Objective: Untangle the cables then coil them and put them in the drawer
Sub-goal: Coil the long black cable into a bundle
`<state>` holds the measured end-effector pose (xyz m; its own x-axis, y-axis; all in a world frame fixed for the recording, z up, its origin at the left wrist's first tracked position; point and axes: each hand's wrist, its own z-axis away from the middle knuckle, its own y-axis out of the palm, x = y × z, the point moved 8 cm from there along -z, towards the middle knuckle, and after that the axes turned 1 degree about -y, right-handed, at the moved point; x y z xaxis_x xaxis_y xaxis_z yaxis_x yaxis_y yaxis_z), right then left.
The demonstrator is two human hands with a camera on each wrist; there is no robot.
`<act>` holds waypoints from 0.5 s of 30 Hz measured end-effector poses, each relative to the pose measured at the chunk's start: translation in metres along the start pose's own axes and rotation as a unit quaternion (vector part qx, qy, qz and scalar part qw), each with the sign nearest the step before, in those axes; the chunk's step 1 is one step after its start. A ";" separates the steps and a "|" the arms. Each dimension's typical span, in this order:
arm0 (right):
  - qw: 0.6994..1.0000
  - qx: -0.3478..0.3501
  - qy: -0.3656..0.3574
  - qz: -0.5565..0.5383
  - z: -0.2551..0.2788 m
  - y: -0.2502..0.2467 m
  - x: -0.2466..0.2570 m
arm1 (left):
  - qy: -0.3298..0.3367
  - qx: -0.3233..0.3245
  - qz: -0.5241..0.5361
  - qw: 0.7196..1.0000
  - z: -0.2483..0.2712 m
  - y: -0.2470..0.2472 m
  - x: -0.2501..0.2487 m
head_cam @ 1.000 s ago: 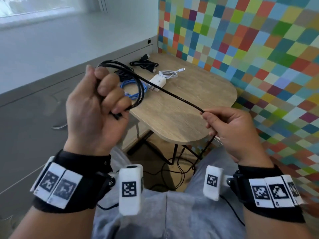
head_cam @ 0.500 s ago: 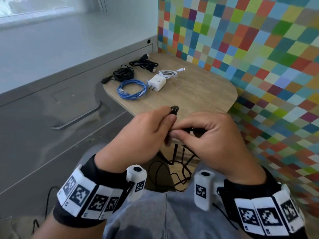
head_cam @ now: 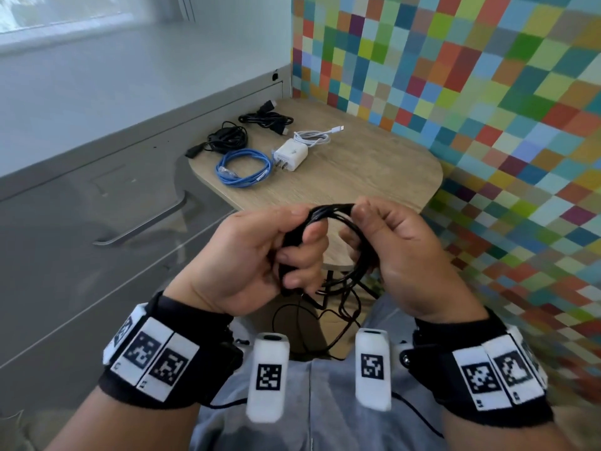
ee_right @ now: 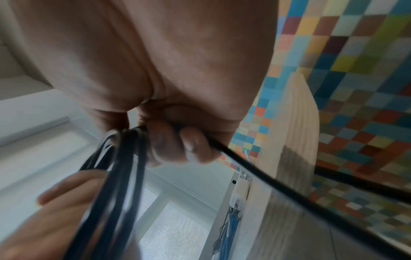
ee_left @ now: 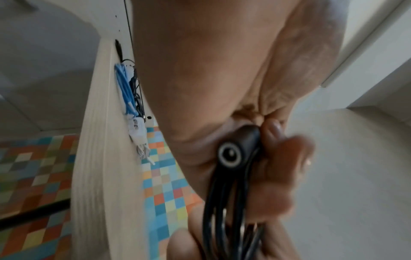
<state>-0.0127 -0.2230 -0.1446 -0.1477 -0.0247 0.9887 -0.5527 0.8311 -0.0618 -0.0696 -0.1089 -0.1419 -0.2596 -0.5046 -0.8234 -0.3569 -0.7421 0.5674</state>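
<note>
A: Cables, and the setting around them first: we see a long grey cabinet (head_cam: 81, 222) along the left, with a drawer front and a metal handle (head_cam: 143, 222). The drawer looks closed from here.

B: To the right we have the wall of coloured squares (head_cam: 487, 109), and the rounded wooden table (head_cam: 357, 177) stands against both.

A: On the table's far left part we count four coiled bundles. A black one (head_cam: 227, 139) lies nearest the cabinet and another black one (head_cam: 265, 120) lies behind it. A blue cable (head_cam: 242, 167) rests in a loose ring nearer us.

B: Just right of the blue ring we see a white charger (head_cam: 291, 154). A white cable (head_cam: 313, 138) is bunched just behind it, with its plug pointing to the wall.

A: Now the piece in play. We hold the black cable (head_cam: 331, 213) up in front of the table's near edge, already gathered into several loops.

B: Our left hand (head_cam: 257, 255) is wrapped around one side of the loops, fingers curled over the strands. The left wrist view shows a round barrel connector (ee_left: 230, 155) poking out of that grip.

A: Our right hand (head_cam: 400, 252) pinches the top of the same loops between thumb and fingers. In the right wrist view we see one strand running away taut from the fingertips (ee_right: 195, 146).

B: Below the hands, the loose tail hangs in tangled curves towards the floor, past the table's dark legs.
</note>
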 end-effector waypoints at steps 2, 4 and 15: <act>0.999 -0.034 0.006 -0.040 -0.003 -0.002 -0.003 | 0.015 -0.001 0.032 0.999 -0.004 0.003 0.003; 0.998 -0.042 0.001 -0.039 -0.005 -0.007 -0.003 | 0.026 -0.010 0.088 0.996 -0.004 0.002 0.002; 0.973 -0.126 -0.006 0.193 -0.002 -0.056 -0.014 | 0.302 -0.311 -0.053 0.899 0.052 -0.053 -0.093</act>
<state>0.0220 -0.2684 -0.1552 -0.3154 0.3116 0.8963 -0.2360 0.8891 -0.3922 -0.0730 -0.0001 -0.0950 0.3488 -0.4247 -0.8354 0.2692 -0.8084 0.5234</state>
